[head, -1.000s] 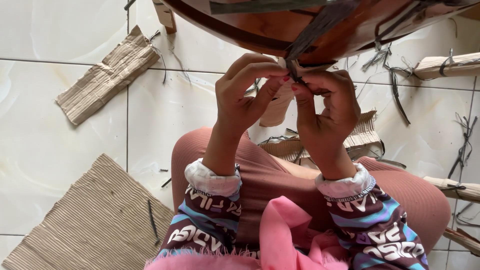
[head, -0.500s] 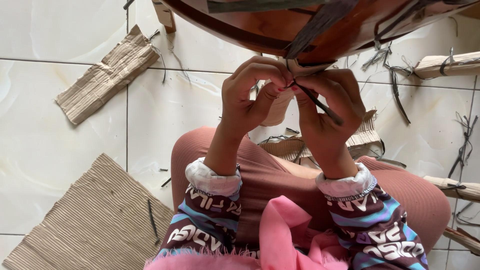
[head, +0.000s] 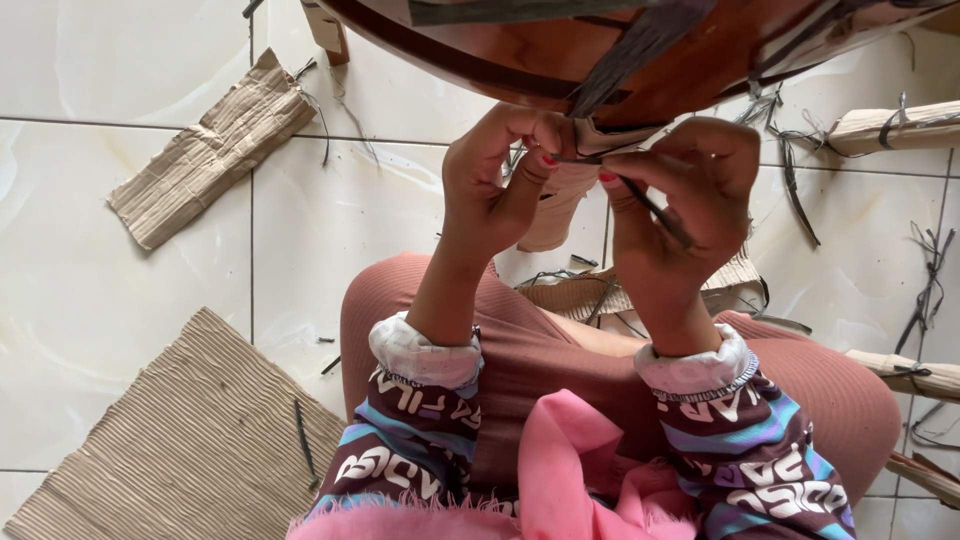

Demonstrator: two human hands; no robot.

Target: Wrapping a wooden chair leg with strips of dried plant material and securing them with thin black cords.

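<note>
A round brown wooden piece (head: 640, 50) hangs at the top of the view, with dark straps (head: 640, 45) across it. Both my hands are raised to its lower edge. My left hand (head: 495, 180) pinches a thin dark strip (head: 585, 158) just under the rim. My right hand (head: 685, 200) grips a thin dark rod-like tool or strip end (head: 655, 210) that slants down out of its fingers. A tan cardboard piece (head: 555, 210) shows between the hands. I sit on the floor with my knees (head: 560, 350) under the hands.
White floor tiles (head: 100, 270) lie all around. A torn cardboard strip (head: 210, 150) lies at upper left and a corrugated cardboard sheet (head: 190, 450) at lower left. Wrapped cardboard bundles (head: 890, 125) and loose dark strap scraps (head: 930, 290) lie along the right.
Both hands have closed in under the rim. My right hand now holds the dark strip slanting down out of its fingers, where a second ago the fingertips only met.
</note>
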